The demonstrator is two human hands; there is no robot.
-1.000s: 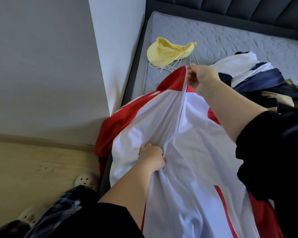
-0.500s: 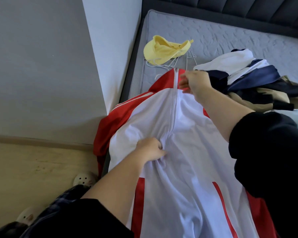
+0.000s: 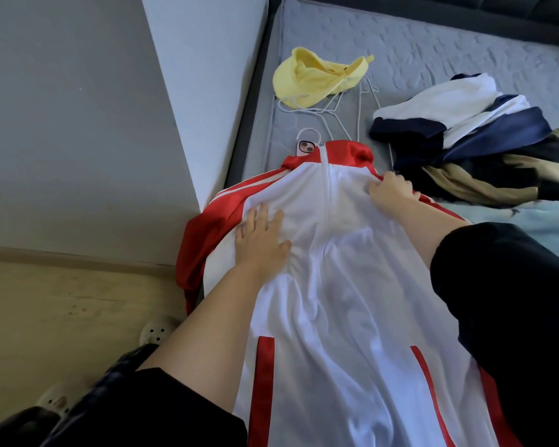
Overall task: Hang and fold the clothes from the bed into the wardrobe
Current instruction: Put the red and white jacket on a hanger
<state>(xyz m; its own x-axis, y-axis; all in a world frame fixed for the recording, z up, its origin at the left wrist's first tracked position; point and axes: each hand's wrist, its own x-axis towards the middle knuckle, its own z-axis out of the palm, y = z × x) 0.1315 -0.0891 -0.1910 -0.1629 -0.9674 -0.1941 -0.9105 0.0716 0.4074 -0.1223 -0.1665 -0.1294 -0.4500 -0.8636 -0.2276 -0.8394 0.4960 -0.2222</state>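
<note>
Fingers (image 3: pixel 260 219) spread, presses left hand (image 3: pixel 262 245) flat on slick white-and-red jacket (image 3: pixel 339 317); bunches shoulder fabric in curled right hand (image 3: pixel 391 192). Now lies flatter on quilted mattress (image 3: pixel 433 59), collar released.

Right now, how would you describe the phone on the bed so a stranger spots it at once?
On the grey mattress, find the white-and-red jacket spread at its near edge. At the jacket's red collar, left of the zip, the phone pokes out. It is the only pink thing there, with two round camera lenses, unlike the yellow cap beyond.
</note>
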